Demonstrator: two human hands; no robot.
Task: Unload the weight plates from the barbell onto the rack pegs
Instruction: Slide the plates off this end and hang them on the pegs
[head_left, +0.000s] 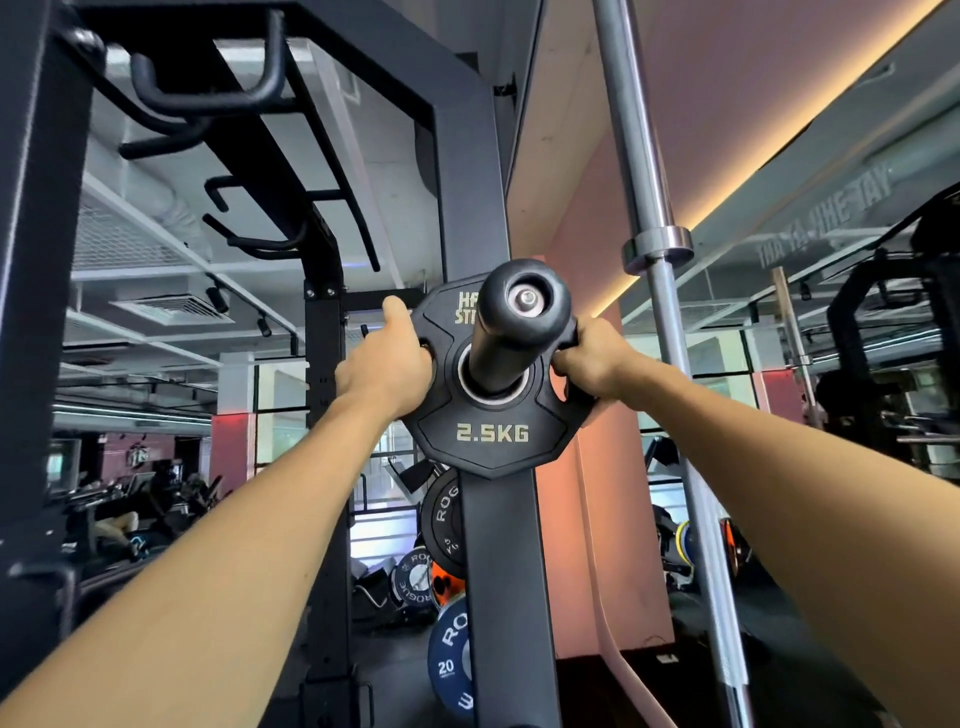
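Head view puts a small black weight plate straight ahead of me, many-sided at the rim, with cut-out grip slots and "2.5KG" in pale gold letters on its lower face; more gold lettering at the top is partly covered. My left hand grips the plate's left edge, fingers curled into a slot and thumb up along the rim. My right hand holds the right edge the same way, fingers hooked through the slot on that side, wrapped tight around the rubber. The plate sits between my two hands, upright and facing me, its metal-ringed centre hole threaded over a thick black rack peg that points out toward the camera. The peg's rounded end cap, with a silver bolt in the middle, stands well forward of the plate face, so the plate is far down the peg, near the black rack upright behind it. Both forearms reach up from the bottom corners of the frame. To the right, a steel barbell stands upright, apart from my right hand. Lower down beside the upright, other plates are stored, including a blue one marked 20.
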